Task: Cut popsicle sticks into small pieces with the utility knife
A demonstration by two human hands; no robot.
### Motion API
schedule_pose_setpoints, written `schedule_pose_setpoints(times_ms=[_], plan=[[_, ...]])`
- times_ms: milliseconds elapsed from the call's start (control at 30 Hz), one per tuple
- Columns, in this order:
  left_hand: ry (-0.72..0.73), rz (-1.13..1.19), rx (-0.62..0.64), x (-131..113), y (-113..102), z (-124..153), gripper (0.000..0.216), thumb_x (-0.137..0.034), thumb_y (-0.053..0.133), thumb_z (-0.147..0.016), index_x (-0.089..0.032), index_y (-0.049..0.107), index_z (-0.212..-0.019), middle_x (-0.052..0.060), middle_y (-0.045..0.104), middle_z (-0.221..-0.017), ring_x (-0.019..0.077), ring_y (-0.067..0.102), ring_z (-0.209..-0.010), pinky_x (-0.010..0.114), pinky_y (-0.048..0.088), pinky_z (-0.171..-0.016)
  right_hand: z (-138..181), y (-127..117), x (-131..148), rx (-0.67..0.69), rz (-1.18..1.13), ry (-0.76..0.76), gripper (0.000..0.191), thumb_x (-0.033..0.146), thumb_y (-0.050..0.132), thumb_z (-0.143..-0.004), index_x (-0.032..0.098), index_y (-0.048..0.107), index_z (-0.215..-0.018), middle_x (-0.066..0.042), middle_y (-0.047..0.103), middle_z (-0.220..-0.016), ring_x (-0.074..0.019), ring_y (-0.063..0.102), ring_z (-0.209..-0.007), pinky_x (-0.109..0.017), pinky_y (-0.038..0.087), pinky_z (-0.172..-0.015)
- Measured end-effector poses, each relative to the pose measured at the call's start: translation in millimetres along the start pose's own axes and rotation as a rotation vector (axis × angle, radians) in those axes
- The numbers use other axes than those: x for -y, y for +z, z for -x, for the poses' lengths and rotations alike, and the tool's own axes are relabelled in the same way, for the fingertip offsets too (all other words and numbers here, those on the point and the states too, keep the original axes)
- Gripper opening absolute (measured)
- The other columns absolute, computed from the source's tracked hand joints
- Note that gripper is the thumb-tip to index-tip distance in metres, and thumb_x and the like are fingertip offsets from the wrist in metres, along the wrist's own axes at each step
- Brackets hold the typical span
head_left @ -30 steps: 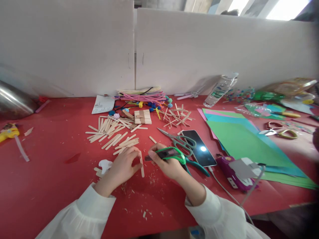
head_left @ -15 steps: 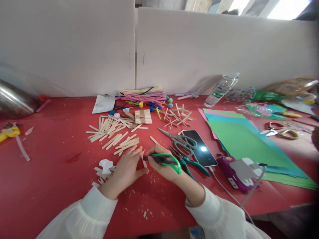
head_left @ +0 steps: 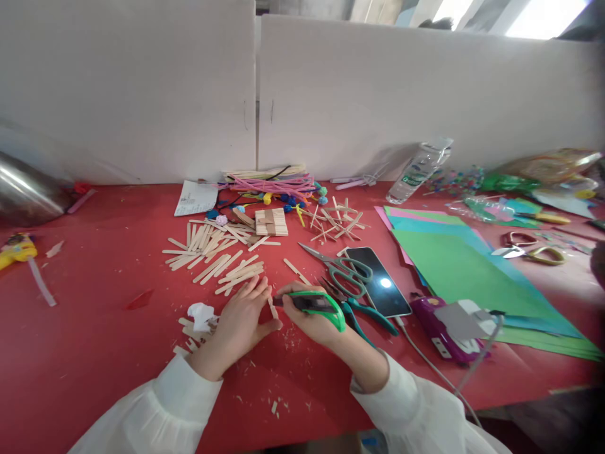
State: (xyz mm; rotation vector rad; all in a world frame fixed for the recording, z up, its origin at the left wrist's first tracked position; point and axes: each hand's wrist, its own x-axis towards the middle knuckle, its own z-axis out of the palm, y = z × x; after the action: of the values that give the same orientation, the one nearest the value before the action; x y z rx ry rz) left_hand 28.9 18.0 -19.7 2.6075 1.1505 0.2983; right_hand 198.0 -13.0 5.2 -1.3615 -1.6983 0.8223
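My right hand (head_left: 306,317) is closed round a green and black utility knife (head_left: 316,304), its tip pointing left. Under that tip, a wooden craft stick (head_left: 273,307) lies on the red table. My left hand (head_left: 242,315) presses and steadies the stick, fingers at its far end and thumb near its close end. Another craft stick (head_left: 295,271) rests just beyond my right hand. Small wood chips (head_left: 275,407) are scattered below the hands. By my left wrist are cut stick pieces (head_left: 189,328) and a crumpled white tissue (head_left: 201,316).
Beyond my hands lie loose craft sticks (head_left: 208,243), a stick bundle (head_left: 271,222) and pink pipe cleaners (head_left: 274,184). Scissors (head_left: 350,272), teal-handled pliers (head_left: 373,315), a phone (head_left: 378,277), a purple device (head_left: 439,328), coloured paper (head_left: 463,265) and a bottle (head_left: 420,170) stand rightward.
My right hand and the knife have shifted very slightly, showing more of the craft stick beyond them. My left hand stays nearly in place.
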Motion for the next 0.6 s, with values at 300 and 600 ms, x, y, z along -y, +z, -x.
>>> schedule_pose_setpoints(times_ms=[300,600], plan=[[-0.012,-0.011,0.021,-2.7,-1.3,-1.6,0.057,-0.039,0.059,-0.078,-0.005,0.05,-0.123,0.018,0.048,-0.132,0.0296,0.035,-0.128,0.044,0.035,-0.103,-0.2,3.5,-3.1,-0.011,-0.028,-0.009,0.015,0.025,0.045,-0.078,0.021,0.058,-0.072,0.0,0.065,-0.065,-0.0152,0.061,-0.064,-0.028,0.051,-0.06],[-0.029,-0.004,0.017,-0.4,2.0,-1.4,0.055,-0.037,0.06,-0.078,-0.008,0.05,-0.124,0.017,0.048,-0.132,0.0295,0.034,-0.129,0.044,0.036,-0.102,1.8,3.6,-2.3,0.007,0.012,-0.04,0.014,0.022,0.046,-0.075,0.019,0.06,-0.076,-0.002,0.066,-0.067,-0.0154,0.062,-0.061,-0.027,0.05,-0.059]])
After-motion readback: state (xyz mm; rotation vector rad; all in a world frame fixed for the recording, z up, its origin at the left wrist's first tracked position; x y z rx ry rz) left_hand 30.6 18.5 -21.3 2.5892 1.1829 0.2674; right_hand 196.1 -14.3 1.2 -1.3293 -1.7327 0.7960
